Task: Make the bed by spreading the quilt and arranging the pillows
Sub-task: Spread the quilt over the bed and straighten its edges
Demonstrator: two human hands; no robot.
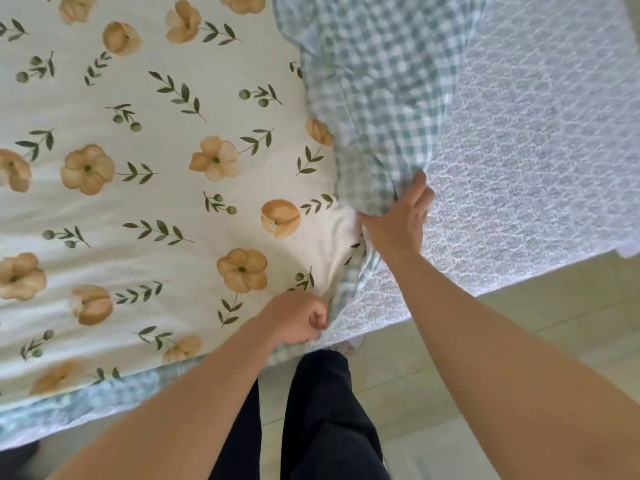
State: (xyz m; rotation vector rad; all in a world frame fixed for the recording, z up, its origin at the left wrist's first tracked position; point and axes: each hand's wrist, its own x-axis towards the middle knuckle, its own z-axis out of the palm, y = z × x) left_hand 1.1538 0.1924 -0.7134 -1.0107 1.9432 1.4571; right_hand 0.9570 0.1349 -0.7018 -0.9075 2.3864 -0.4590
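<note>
A white quilt point(145, 202) printed with orange flowers and green sprigs covers the left of the bed. Its green-and-white checked underside point(377, 84) is folded back along the right edge. My left hand point(294, 320) is closed on the quilt's edge near the bed's front side. Further up, my right hand point(401, 220) grips the folded checked edge, fingers curled into the cloth. To the right lies the bare white lace-patterned mattress cover point(526, 140). No pillows are in view.
The bed's front edge runs diagonally across the lower part of the view. Below it is a pale tiled floor point(467, 341). My legs in dark trousers point(322, 417) stand close to the bed edge.
</note>
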